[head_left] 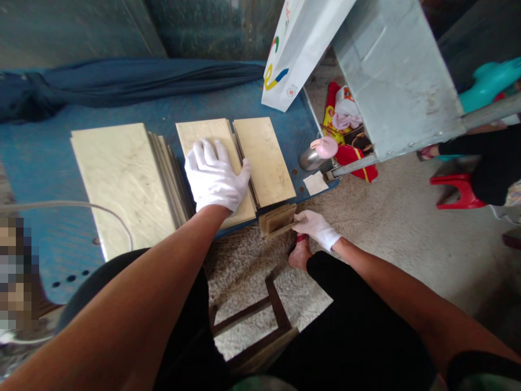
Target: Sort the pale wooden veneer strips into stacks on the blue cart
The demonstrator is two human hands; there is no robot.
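Far left, a thick stack of pale tiles (pixel 122 184) on a blue table (pixel 260 108), seemingly the bulk of the tiles, with neither hand on it. Next, the gloved left hand (pixel 215 176) flat on a tile pile (pixel 207 133), a second pile (pixel 264 157) just beside it, seemingly the part already set out. Further right, the gloved right hand (pixel 315 228) gripping a short stack (pixel 277 220) at the table's edge. Hands well apart.
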